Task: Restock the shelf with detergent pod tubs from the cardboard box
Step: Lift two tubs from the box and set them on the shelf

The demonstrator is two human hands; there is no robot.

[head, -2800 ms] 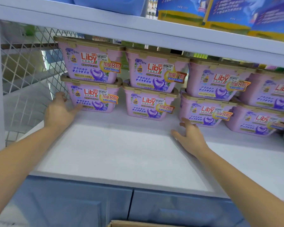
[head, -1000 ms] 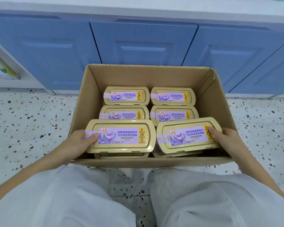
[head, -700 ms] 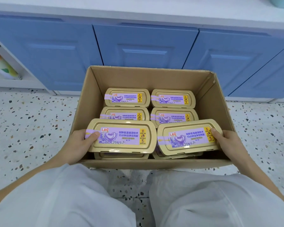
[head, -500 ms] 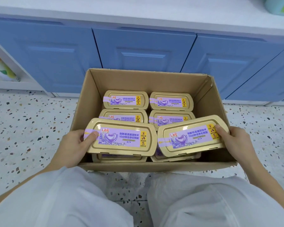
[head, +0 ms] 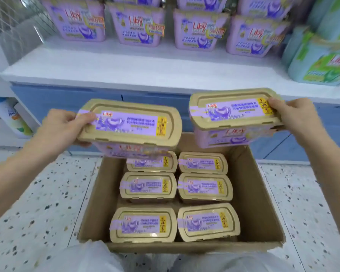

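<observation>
- Left hand (head: 61, 126) clamps the short end of one tub (head: 130, 126), thumb over the gold lid, fingers beneath
- Right hand (head: 294, 116) pinches the far end of a second tub (head: 232, 118) the same way, held slightly higher
- Both tubs hang above the cardboard box (head: 263, 203), where six more sit below the fingers
- Rigid plastic, probably fairly heavy when full; an end grip lets the free end sag, so supporting the base seems wiser
- Ahead of the fingertips, the shelf (head: 126, 69) has bare space in front of the stocked tubs (head: 139, 26)
</observation>
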